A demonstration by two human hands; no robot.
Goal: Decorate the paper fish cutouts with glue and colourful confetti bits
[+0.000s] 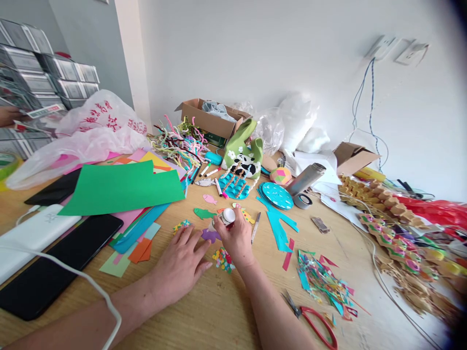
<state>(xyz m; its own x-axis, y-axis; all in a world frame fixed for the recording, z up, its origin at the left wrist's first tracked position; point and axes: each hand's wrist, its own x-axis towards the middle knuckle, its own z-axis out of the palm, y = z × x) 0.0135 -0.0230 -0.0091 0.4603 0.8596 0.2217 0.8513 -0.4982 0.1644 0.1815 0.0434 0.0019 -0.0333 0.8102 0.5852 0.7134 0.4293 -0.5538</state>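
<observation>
My right hand (pixel 237 240) grips a small white bottle (pixel 228 215), tilted, its round white end facing up; whether its lower end touches the paper below is hidden. Flat on the table, my left hand (pixel 180 265) has its fingers spread, their tips beside a purple paper fish (pixel 210 236) and a spotted paper cutout (pixel 181 225). A green paper fish (pixel 204 213) and a pink paper fish (pixel 209 199) lie beyond the bottle. Between my hands is a small pile of colourful paper dots (pixel 223 260). A pen-like craft knife (pixel 256 227) rests right of my right hand.
Red-handled scissors (pixel 314 321) and paper scraps (pixel 324 282) lie at right. Green paper (pixel 124 187), a black phone (pixel 62 262) and a white power bank (pixel 40 238) occupy the left. A metal flask (pixel 306 179) leans behind. Another person's hand (pixel 9 115) shows far left.
</observation>
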